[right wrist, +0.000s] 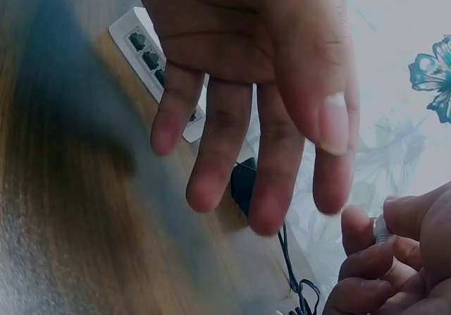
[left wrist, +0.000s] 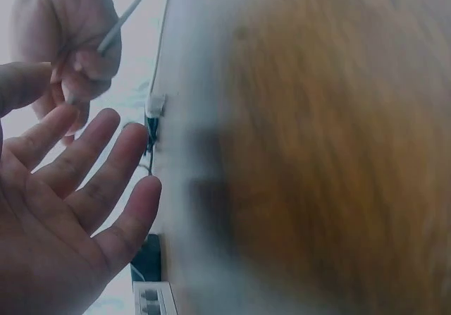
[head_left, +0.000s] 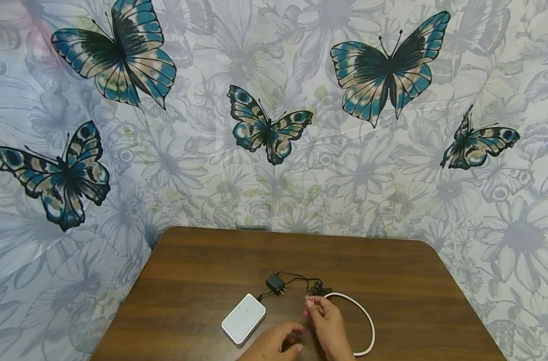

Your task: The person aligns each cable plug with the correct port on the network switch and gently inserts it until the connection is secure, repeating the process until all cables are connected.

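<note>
My right hand (head_left: 328,323) pinches one end of a white network cable (head_left: 372,326) between thumb and fingers; a clear plug tip shows in the head view. In the right wrist view the cable end (right wrist: 381,228) sits in that pinch. My left hand (head_left: 274,343) is beside it, fingers loosely bent and holding nothing; the left wrist view shows its palm (left wrist: 49,223) with fingers spread. Left of the hands lies a white network switch (head_left: 244,319), with a row of ports (right wrist: 150,59) visible in the right wrist view.
A black power adapter (head_left: 275,284) with metal prongs lies behind the switch. Its thin black cord (head_left: 318,288) is bundled near my right hand. The brown wooden table (head_left: 188,281) ends at a wall cloth (head_left: 274,195) printed with butterflies.
</note>
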Action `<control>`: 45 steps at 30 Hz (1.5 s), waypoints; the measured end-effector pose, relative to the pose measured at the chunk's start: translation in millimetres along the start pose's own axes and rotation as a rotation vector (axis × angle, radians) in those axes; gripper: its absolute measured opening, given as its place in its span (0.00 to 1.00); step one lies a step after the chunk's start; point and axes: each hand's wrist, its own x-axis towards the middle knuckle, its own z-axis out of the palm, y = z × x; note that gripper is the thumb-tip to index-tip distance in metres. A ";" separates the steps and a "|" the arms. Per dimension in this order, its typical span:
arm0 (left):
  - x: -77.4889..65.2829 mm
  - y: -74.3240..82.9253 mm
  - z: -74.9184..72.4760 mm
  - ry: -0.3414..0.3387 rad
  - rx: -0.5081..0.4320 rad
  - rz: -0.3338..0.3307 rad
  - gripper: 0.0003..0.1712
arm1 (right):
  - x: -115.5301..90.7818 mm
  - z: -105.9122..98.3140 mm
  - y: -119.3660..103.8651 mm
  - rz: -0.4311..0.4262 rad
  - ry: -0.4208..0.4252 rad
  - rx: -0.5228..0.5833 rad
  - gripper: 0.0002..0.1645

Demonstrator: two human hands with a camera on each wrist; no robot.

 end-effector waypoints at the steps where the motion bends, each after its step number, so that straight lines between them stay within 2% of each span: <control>1: -0.8 -0.8 -1.4 0.005 0.003 -0.003 0.22 | -0.1 -0.1 0.0 -0.001 0.001 0.002 0.22; 4: -3.2 -2.1 -6.0 0.035 0.025 -0.016 0.21 | -0.1 0.2 0.7 -0.004 0.006 0.002 0.22; 6: -4.8 -3.5 -8.7 0.078 0.106 0.006 0.21 | 0.0 0.6 1.4 -0.012 0.013 -0.025 0.21; 9: -7.8 -5.5 -11.2 0.192 0.276 0.054 0.20 | 0.1 1.5 2.1 -0.023 0.026 -0.068 0.19; 12: -9.8 -9.2 -12.3 0.348 0.427 0.118 0.17 | 0.0 2.8 2.2 -0.038 0.042 -0.092 0.17; 15: -11.6 -12.3 -13.4 0.481 0.479 0.136 0.16 | -0.5 4.2 2.3 -0.047 0.049 -0.093 0.16; 19: -13.8 -14.6 -15.7 0.561 0.494 0.111 0.16 | -1.6 5.4 3.0 -0.058 0.052 -0.092 0.15; 24: -15.9 -14.7 -18.8 0.555 0.507 0.052 0.17 | -1.3 5.4 4.2 -0.064 0.056 -0.083 0.16; 34: -17.9 -13.8 -24.7 0.476 0.473 -0.095 0.20 | -0.3 3.8 4.4 -0.069 0.046 -0.083 0.19; 45: -19.2 -16.0 -26.8 0.415 0.483 -0.131 0.21 | 1.0 3.5 5.0 -0.057 0.062 -0.091 0.18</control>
